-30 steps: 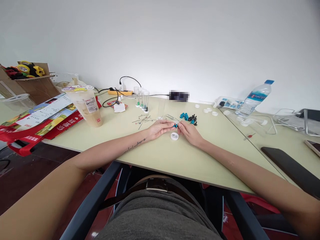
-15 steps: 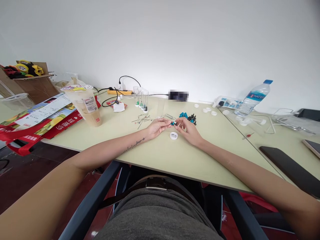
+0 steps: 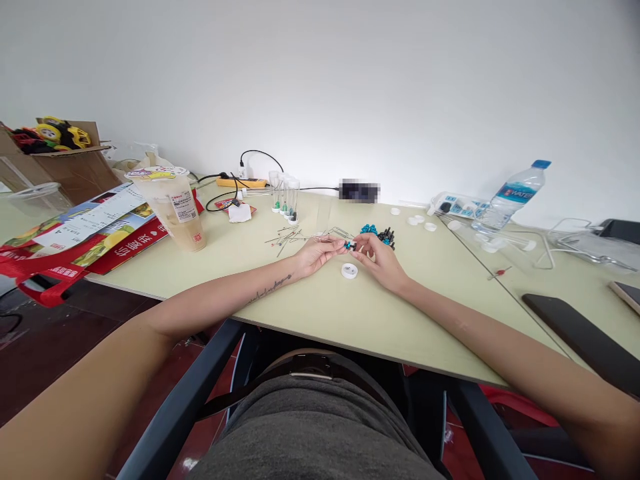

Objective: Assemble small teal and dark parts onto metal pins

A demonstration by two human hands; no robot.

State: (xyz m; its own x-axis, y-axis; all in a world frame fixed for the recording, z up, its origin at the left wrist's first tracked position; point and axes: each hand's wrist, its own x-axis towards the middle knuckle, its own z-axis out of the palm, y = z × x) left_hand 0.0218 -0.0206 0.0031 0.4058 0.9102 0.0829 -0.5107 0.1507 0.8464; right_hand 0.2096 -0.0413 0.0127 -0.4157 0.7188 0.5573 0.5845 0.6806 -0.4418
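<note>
My left hand [image 3: 316, 254] and right hand [image 3: 379, 259] meet above the table [image 3: 320, 313], fingertips pinching one blue bead [image 3: 349, 246] between them, steadied for fine work; a white cap [image 3: 349, 271] lies just below, spare beads [image 3: 379, 234] near.

Both hands are up off the counter [image 3: 320, 313] now, where a second ago they lay low just above the white cap [image 3: 349, 271]. The left hand [image 3: 319, 253] has drawn its fingers in a little, and its grip on the small blue piece [image 3: 349, 246] sits higher and closer to the pile of blue and black pieces [image 3: 379, 234]. The right hand [image 3: 381, 260] has turned, thumb and forefinger now curled round the far end of that piece rather than lying flat beside it. The cap shows clear of both hands now. The whole view has shifted slightly too.
</note>
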